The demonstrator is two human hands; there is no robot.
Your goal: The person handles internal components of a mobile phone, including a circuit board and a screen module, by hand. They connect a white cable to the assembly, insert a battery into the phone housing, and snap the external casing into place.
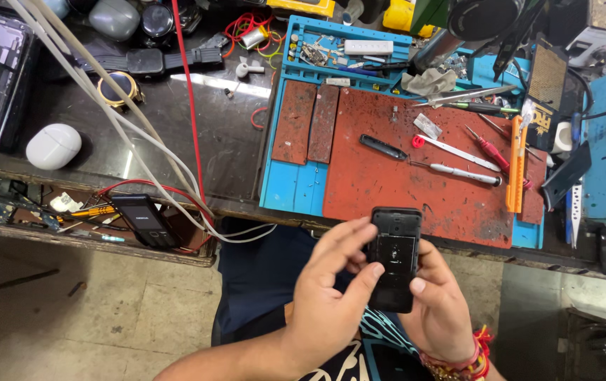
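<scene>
A small black phone with its back cover off is held upright in front of me, just below the table's front edge. My right hand grips its lower right side, thumb on the edge. My left hand touches the phone's left side, thumb pressed against its lower edge and fingers curled near the top. The open back shows a dark battery bay.
A red and blue work mat carries screwdrivers, tweezers and an orange pry tool. Another black phone lies on a lower shelf among wires. A white earbud case and grey cables sit left.
</scene>
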